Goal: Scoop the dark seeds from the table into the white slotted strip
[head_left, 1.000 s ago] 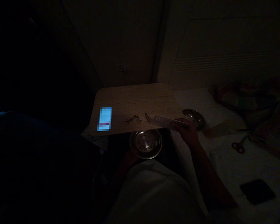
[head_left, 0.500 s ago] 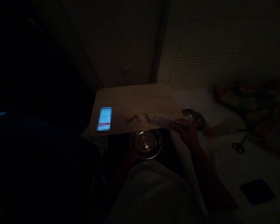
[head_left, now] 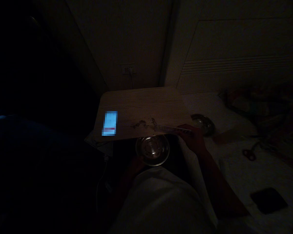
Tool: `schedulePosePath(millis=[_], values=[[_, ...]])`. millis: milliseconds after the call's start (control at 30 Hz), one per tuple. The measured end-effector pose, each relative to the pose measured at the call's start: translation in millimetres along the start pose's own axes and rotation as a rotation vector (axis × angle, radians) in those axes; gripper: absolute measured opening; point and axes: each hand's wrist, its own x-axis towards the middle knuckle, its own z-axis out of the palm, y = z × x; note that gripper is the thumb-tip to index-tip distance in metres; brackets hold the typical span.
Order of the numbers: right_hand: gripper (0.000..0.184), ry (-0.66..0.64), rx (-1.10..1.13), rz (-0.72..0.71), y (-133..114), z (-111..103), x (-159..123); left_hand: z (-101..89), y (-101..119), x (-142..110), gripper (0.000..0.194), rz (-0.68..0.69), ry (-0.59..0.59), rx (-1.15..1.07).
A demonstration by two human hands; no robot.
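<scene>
Head view: right hand (head_left: 194,136) clamped on slotted strip (head_left: 169,129), left hand (head_left: 137,164) on steel bowl (head_left: 165,152); lit screen (head_left: 109,123) unreadable.

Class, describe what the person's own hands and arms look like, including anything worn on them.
The right hand is ungloved, and its forearm shows no sleeve. The left hand is too dark for detail. A plain, pale garment covers the body.
</scene>
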Motion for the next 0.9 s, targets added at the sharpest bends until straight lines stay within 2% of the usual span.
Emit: schedulePosePath(millis=[200,333,400,533,700,900], values=[[0.015,-0.033,0.012,-0.038,-4.5,2.3,-0.4,-5.5,-4.8,7.1,0.043,0.027,0.021,-0.032],[0.015,-0.054,0.004,-0.024,-8.0,3.2,-0.8,-8.5,-7.3,6.6,0.035,0.063,0.071,-0.004],[0.015,-0.054,-0.006,-0.018,-9.4,3.6,-1.3,-6.0,-5.9,4.8,0.035,0.043,0.042,-0.013],[0.016,-0.063,-0.006,-0.023,-9.8,5.0,-3.0,2.9,-0.4,1.6,0.048,0.017,-0.042,-0.055],[0.017,-0.094,0.005,-0.022,-8.9,3.9,-4.9,1.2,-0.6,3.7,0.048,0.014,-0.018,-0.029],[0.017,0.044,0.023,0.034,-3.1,-1.8,-5.3,-3.1,-2.6,4.6,0.043,0.01,0.029,0.001]])
